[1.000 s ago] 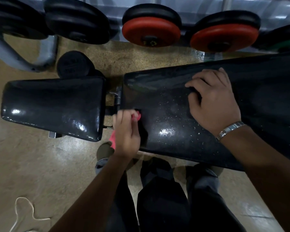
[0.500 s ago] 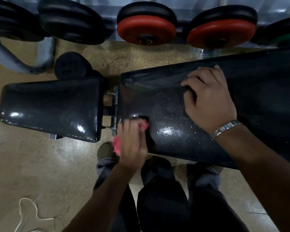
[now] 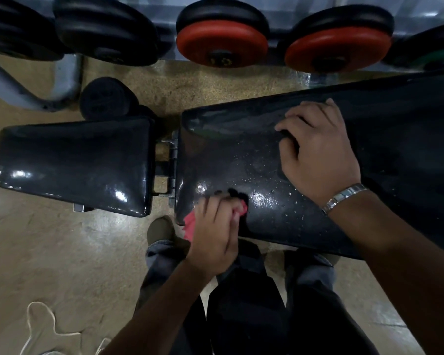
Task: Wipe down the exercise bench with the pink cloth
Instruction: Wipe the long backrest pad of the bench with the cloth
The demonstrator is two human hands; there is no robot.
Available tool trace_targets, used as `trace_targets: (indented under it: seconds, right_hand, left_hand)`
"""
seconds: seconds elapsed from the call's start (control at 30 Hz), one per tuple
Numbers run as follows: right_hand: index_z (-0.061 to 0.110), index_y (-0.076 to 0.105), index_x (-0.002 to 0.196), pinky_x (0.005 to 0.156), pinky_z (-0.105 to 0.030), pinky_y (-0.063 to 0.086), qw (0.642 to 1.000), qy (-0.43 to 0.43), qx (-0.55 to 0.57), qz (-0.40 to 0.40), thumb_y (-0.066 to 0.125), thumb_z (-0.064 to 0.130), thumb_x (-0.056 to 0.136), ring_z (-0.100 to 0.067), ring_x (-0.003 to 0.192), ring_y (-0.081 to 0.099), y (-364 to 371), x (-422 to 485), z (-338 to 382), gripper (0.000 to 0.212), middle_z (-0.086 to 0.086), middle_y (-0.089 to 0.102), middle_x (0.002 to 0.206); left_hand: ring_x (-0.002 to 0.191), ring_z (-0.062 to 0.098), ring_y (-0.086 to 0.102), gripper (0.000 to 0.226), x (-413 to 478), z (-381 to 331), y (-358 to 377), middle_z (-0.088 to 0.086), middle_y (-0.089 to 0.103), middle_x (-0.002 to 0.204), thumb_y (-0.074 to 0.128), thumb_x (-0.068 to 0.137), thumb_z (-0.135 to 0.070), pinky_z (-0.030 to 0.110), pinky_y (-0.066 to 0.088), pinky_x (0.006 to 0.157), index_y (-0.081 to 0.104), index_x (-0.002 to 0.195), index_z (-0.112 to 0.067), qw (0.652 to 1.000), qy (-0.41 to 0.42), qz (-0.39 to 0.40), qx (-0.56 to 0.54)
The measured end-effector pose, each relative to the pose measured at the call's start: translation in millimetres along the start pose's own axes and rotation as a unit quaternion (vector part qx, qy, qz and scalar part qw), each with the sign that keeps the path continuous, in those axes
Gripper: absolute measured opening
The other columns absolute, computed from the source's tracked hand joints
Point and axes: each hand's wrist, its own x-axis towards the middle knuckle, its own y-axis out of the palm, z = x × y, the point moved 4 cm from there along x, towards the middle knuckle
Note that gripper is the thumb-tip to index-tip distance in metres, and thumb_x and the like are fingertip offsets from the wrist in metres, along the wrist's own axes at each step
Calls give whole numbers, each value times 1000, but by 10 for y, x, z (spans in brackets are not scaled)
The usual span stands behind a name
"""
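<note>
Pink cloth (image 3: 190,224): small, bunched, bright pink; mostly covered by the left hand (image 3: 214,235), with one corner showing at the hand's left side and a fold showing past the fingertips. It lies on the near edge of the exercise bench, at the left end of the long pad.

Left hand: closed around the cloth, fingers curled over it, pressing it against the pad.

Exercise bench: two black padded sections. Long pad (image 3: 241,155), glossy, speckled with fine droplets and bright glare spots near the cloth. Short pad (image 3: 75,165), to the left, glossy, separated from the long one by a gap with a metal hinge bracket (image 3: 171,162).

Right hand (image 3: 318,152): resting palm down on the long pad, fingers bent, well apart from the cloth. A metal bracelet (image 3: 344,197) circles the wrist.

Below: the person's legs in dark trousers (image 3: 241,303), one shoe (image 3: 160,230) on the tan floor (image 3: 62,252).

Beyond the bench: two red weight plates (image 3: 222,44) and several black weight plates (image 3: 105,32) on a grey rack. A white cord (image 3: 40,321) lies on the floor at lower left.
</note>
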Motion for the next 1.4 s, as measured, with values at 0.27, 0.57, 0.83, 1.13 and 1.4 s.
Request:
trace_targets:
  seconds: [0.27, 0.57, 0.83, 1.13, 1.4]
  right_hand:
    - [9, 72, 105, 119, -57, 28, 1000, 2, 1, -4, 51, 16, 89, -36, 120, 56, -8, 14, 8, 28, -11, 65, 110]
    - [9, 73, 105, 119, -58, 30, 1000, 5, 1, -7, 49, 16, 91, -35, 121, 56, -11, -6, 4, 28, -10, 66, 110]
    - [9, 72, 103, 119, -58, 29, 1000, 6, 1, -2, 49, 17, 91, -35, 122, 56, -5, -1, 5, 28, -10, 65, 111]
    - [9, 72, 103, 118, -59, 29, 1000, 6, -7, -9, 50, 16, 91, -35, 121, 56, -1, 6, -7, 27, -11, 65, 110]
    - [9, 72, 104, 119, -58, 29, 1000, 9, -5, -8, 49, 18, 91, -34, 121, 56, 0, 0, 12, 27, -10, 65, 111]
  left_hand:
    - [98, 26, 51, 21, 512, 242, -176, 2, 55, 106, 39, 110, -20, 50, 46, 91, 59, 105, -14, 989, -139, -58, -3]
    - [129, -2, 48, 38, 520, 212, -386, -1, 48, 137, 45, 107, -3, 8, 33, 111, 64, 136, -17, 974, -162, -17, -156]
    - [120, 14, 44, 19, 431, 356, -308, 1, 53, 126, 59, 99, -5, 35, 40, 104, 70, 114, -4, 985, -93, -139, 45]
    - [165, 24, -5, 62, 661, 188, -61, 5, 5, 177, 19, 110, -34, 55, 3, 133, 16, 167, -10, 993, -116, -12, 25]
    - [164, 21, 9, 62, 413, 127, -97, 3, 19, 175, 25, 105, -26, 55, 13, 132, 24, 166, -11, 996, -75, 20, 39]
